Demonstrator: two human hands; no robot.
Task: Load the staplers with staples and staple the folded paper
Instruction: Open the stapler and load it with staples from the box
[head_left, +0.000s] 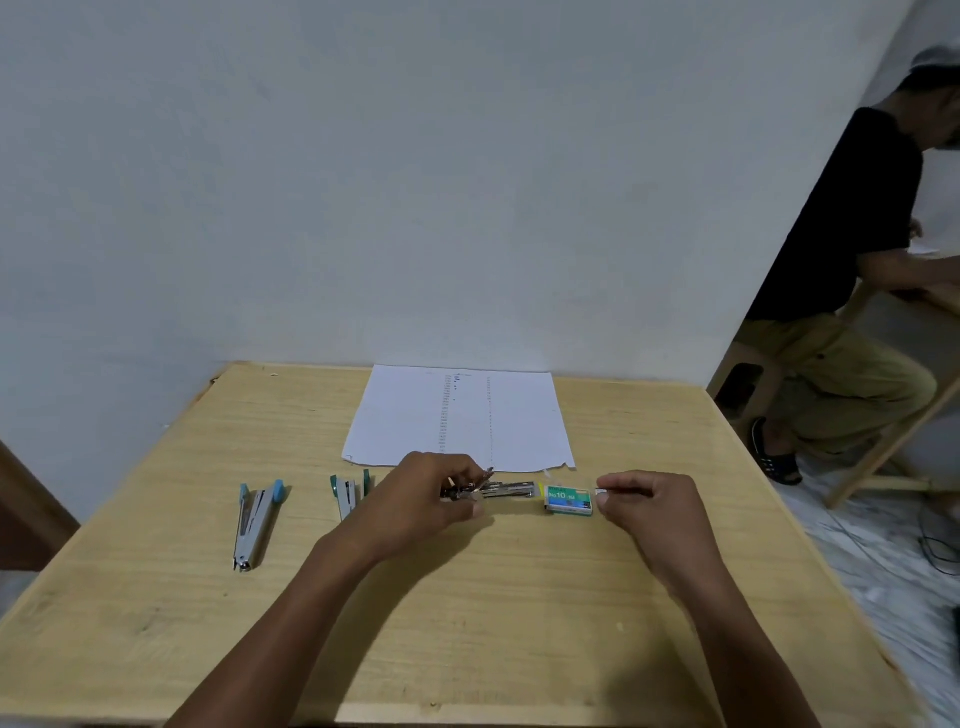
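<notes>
currently the left hand grips an opened stapler just beside the staple box. the right hand pinches a pale piece, likely a staple strip, at the box's right end. a second stapler and a third stapler lie opened further left. the paper lies flat behind; loading and stapling appear outstanding.

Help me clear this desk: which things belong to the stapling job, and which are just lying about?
Job: open stapler held in left hand; staple strip pinched by right hand; staple box; blue stapler; teal stapler; paper.
Lying about: seated person; stool; floor cables.
</notes>
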